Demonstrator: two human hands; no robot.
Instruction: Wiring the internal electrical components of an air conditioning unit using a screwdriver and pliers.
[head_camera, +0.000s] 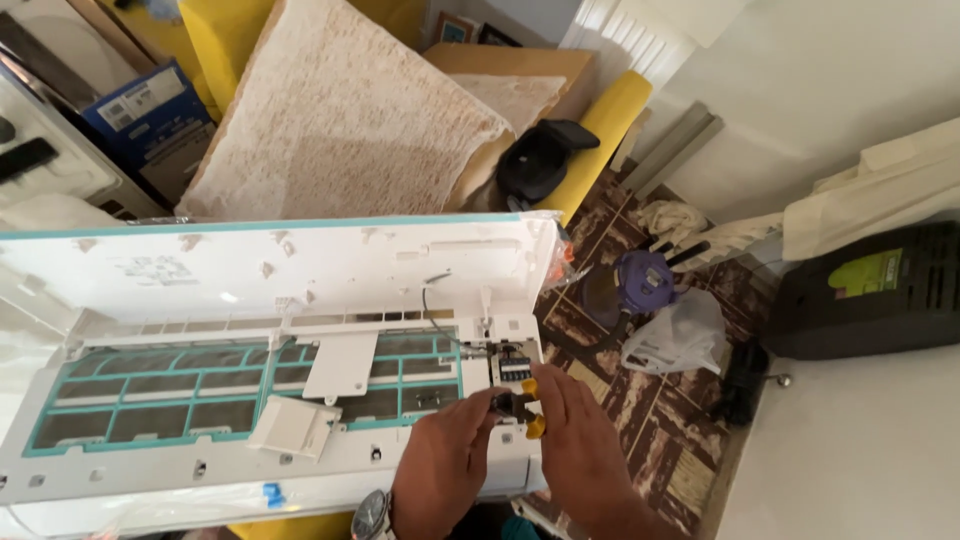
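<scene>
From the head camera, a white air conditioner (250, 400) lies with its front cover (270, 265) raised, green filter mesh (150, 390) showing. At its right end sits an open wiring compartment (512, 362). Yellow-handled pliers (522, 405) are just below that compartment, between both hands. The right hand (575, 440) reaches in from lower right, fingers closed around the yellow handles. The left hand (450, 450), a wristwatch (372, 515) on its wrist, comes from below, fingers curled, touching the pliers' dark head.
</scene>
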